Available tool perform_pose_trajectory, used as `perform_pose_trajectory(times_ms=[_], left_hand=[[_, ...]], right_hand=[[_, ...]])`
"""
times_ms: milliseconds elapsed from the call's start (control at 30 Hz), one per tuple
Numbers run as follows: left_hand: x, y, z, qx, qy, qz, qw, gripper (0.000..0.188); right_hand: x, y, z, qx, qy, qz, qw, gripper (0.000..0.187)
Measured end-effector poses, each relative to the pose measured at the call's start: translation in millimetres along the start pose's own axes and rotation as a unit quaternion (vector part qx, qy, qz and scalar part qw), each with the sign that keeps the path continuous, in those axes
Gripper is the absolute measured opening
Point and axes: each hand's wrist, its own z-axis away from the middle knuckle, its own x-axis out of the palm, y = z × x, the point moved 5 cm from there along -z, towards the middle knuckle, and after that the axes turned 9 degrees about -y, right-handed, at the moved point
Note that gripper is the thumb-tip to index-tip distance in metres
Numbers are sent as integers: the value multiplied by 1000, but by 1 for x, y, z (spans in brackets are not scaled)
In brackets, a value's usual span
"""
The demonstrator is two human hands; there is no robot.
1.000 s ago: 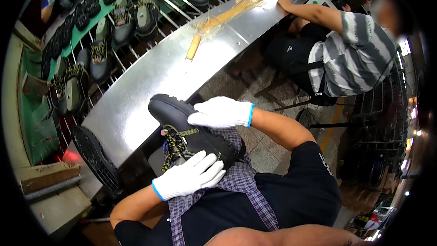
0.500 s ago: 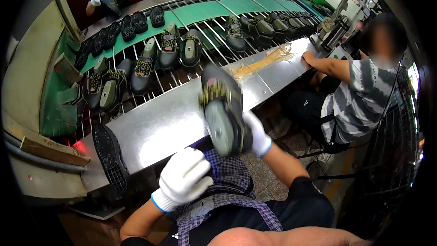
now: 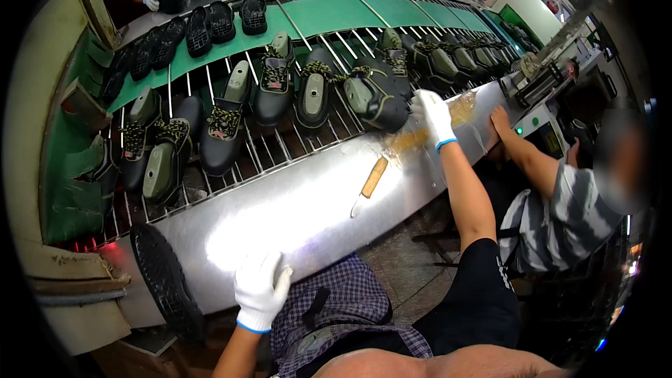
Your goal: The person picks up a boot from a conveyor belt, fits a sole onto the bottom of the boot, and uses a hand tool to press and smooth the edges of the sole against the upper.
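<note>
Bending the fingers of the gloved right hand (image 3: pixel 437 120) close together, just beside the toe of a black shoe (image 3: pixel 392 113); cannot tell whether touching or gripping it. Tilted at the bench side of the rack (image 3: pixel 211 85), with the toe toward that hand and a grey-green insert in the opening. Holding nothing visible in the gloved left hand (image 3: pixel 260 292), with fingers half curled and thumb standing apart, at the near edge of the metal bench (image 3: pixel 294 196). Lying on the bench between both hands, a knife (image 3: pixel 374 176), near yellowish tape (image 3: pixel 409 141); at the far left end, a black sole (image 3: pixel 164 273). Lined up along the rack, more shoes (image 3: pixel 275 94); beyond, soles (image 3: pixel 199 32) beside and on a green belt (image 3: pixel 315 21). Seated at right, a co-worker (image 3: pixel 549 234) in a striped shirt, with one bare hand at the bench.
</note>
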Motion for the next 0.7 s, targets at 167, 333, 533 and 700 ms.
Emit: perform_pose_trajectory(times_ms=[167, 333, 533, 700], left_hand=[[22, 4, -34, -10, -65, 37, 997, 14], [31, -1, -42, -44, -133, 40, 989, 14], [33, 4, -49, -43, -123, 27, 991, 14], [16, 11, -52, -48, -112, -2, 993, 15]], right_hand=[[6, 3, -110, 36, -16, 224, 974, 110], [37, 1, -185, 65, 79, 426, 899, 111], [-13, 39, -177, 26, -6, -133, 991, 57], [12, 18, -77, 109, -106, -364, 919, 73]])
